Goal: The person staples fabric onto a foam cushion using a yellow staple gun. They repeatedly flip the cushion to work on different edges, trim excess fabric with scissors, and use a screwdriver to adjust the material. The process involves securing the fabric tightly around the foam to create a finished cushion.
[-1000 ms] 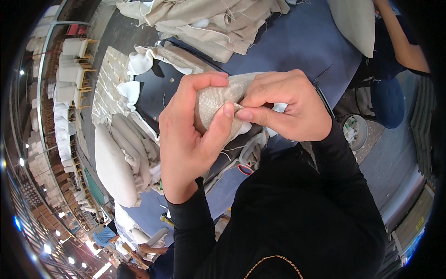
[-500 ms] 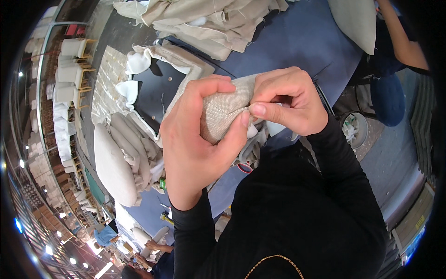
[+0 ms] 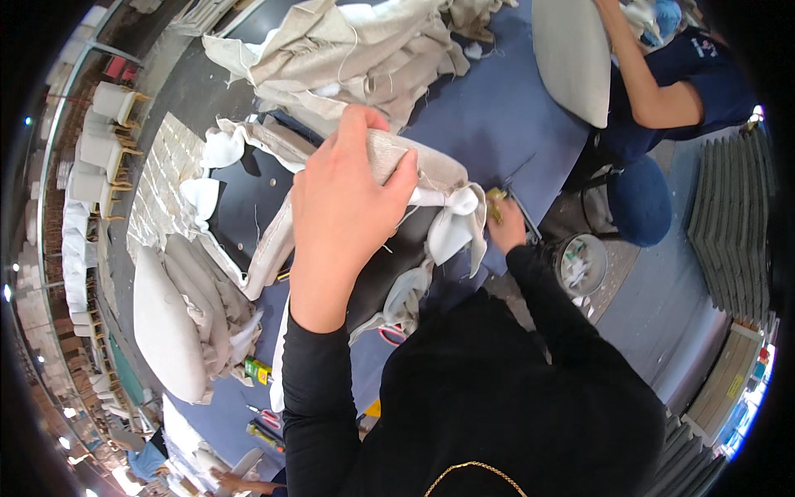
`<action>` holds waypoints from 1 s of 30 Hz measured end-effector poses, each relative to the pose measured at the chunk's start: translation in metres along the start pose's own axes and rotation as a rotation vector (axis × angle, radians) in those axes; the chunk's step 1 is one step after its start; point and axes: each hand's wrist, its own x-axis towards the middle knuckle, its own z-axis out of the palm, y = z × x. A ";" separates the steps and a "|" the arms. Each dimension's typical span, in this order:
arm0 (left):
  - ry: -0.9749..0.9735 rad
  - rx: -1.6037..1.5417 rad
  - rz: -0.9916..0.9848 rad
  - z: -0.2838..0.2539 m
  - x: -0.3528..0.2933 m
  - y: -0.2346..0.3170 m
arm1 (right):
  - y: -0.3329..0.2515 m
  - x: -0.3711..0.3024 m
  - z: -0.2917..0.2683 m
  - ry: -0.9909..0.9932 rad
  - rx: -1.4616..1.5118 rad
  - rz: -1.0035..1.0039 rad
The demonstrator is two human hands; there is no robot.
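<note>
Blue table [image 3: 489, 108] spreads beneath everything; over it, a beige fabric-covered panel [image 3: 440, 170] is held near one end, clasped between thumb and fingers of the left grip [image 3: 344, 207]. A steady, even hold there should keep its covering taut. Loose white padding [image 3: 451, 236] spills at the corner and seems best tucked flat, free of creases. The right grip [image 3: 508, 228] is at a small yellow item [image 3: 495, 205]; whether it has closed on that, I cannot tell
</note>
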 end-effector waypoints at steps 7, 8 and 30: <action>0.014 0.145 0.016 0.024 0.004 0.022 | 0.059 -0.021 0.003 -0.306 -0.227 0.275; 0.022 0.168 0.030 0.027 0.004 0.026 | 0.051 -0.009 -0.006 -0.265 -0.173 0.359; -0.036 0.348 0.145 0.058 0.010 0.076 | -0.169 0.017 -0.198 -0.062 0.627 -0.239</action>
